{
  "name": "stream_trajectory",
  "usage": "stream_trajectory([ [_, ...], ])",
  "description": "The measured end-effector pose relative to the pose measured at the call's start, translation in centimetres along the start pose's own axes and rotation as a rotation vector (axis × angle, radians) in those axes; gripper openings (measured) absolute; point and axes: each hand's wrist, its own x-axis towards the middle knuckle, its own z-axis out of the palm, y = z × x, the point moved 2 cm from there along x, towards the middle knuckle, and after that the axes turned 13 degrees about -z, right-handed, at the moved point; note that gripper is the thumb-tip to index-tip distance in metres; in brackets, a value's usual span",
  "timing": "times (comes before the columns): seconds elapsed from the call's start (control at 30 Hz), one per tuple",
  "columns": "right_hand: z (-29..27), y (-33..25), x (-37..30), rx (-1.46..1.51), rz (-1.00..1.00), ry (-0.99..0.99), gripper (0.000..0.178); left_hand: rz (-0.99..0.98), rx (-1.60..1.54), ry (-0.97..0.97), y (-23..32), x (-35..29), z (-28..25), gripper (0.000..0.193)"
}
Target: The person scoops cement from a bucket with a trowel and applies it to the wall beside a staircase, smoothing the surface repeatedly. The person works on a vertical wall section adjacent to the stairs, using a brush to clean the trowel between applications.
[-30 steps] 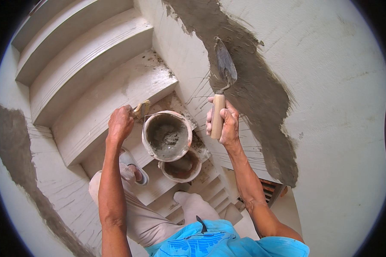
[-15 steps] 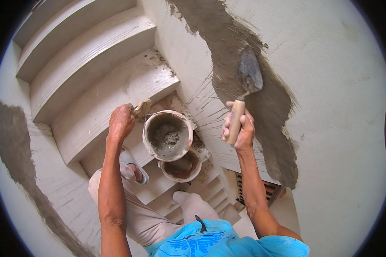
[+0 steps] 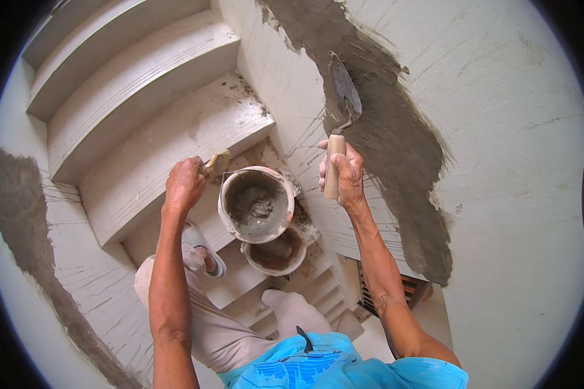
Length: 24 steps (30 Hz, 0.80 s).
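Wall (image 3: 512,162) rose pale at the person's right, a broad grey mortar band (image 3: 396,136) smeared down it. Staircase (image 3: 143,110) climbed away left of that band. Bucket (image 3: 256,204) with wet mortar hung below-left of the band, a second, empty one (image 3: 276,251) just beneath. Left hand (image 3: 183,185) gripped a brush (image 3: 215,164) beside the bucket rim — fingers closed. Right hand (image 3: 345,174) clamped the trowel (image 3: 342,107) handle — blade flat against the band.

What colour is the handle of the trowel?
Light tan wood, on the trowel gripped by the right hand; the head view shows it.
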Motion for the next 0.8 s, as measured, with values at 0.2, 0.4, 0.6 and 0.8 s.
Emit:
stream_trajectory([
  [0.2, -0.3, 0.4, 1.0, 0.008, -0.050, 0.032, 0.038, -0.025, 0.013, -0.007, 0.0, 0.1, -0.2, 0.022],
  [0.4, -0.8, -0.1, -0.3, 0.041, -0.090, 0.077, 0.056, 0.010, 0.011, 0.006, 0.2, 0.0, -0.3, 0.023],
  [0.6, -1.5, 0.3, -2.4, 0.089, -0.164, 0.123, 0.056, 0.000, 0.031, 0.000, 0.0, 0.3, -0.4, 0.023],
  [0.8, 0.3, 0.5, -0.9, 0.093, -0.142, 0.048, 0.039, 0.000, 0.014, 0.005, -0.2, 0.2, -0.3, 0.023],
])
